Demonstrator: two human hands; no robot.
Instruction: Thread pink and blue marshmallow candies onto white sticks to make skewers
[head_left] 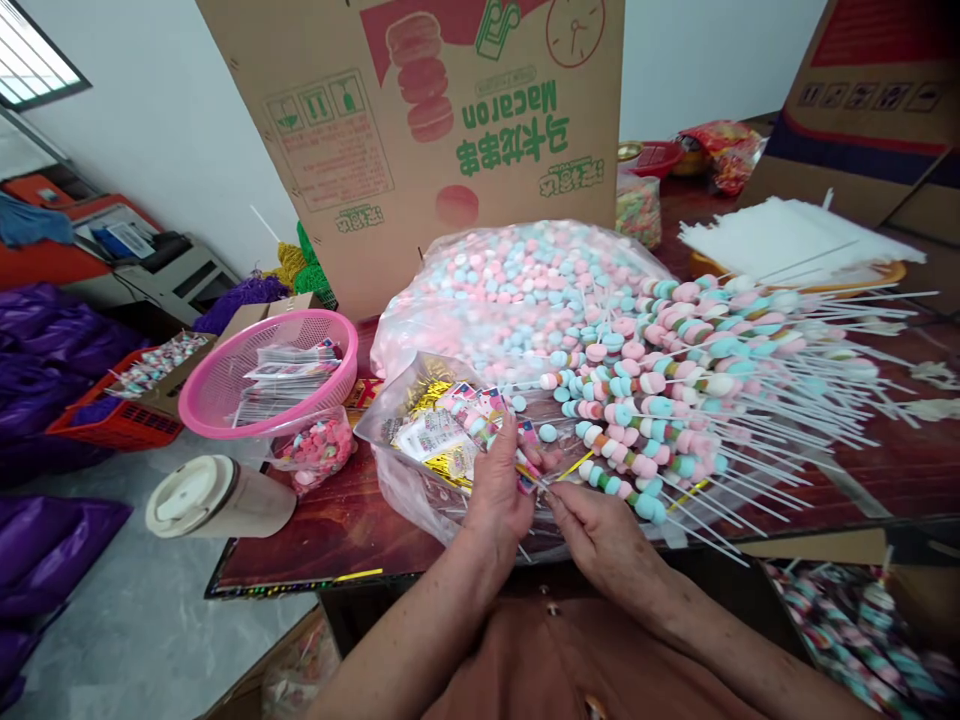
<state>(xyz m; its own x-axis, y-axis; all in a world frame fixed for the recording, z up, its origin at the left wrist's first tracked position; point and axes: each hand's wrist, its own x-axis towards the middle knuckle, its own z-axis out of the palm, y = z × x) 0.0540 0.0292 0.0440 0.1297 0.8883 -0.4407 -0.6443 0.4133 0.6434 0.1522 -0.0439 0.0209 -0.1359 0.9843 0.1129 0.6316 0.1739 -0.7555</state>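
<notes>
Behind the candy bag [517,290] stands a carton [420,120] printed "Macaron", upside down. That bag, clear plastic full of pink and blue candies, sits mid-desk [337,520]. Right of the bag lies a heap of skewers [712,380], candies threaded on white sticks. Left of the bag sits a pink basket [270,375] with packets inside, and a lidded cup [217,497] lies on its side near the desk edge. Against the bag's front rests a smaller sack [427,430] of gold ties and printed wrappers. Just before it, the left hand [499,490] is closed around a wrapper [525,465], while the right hand [600,530] pinches its lower end; the fingertips nearly meet.
</notes>
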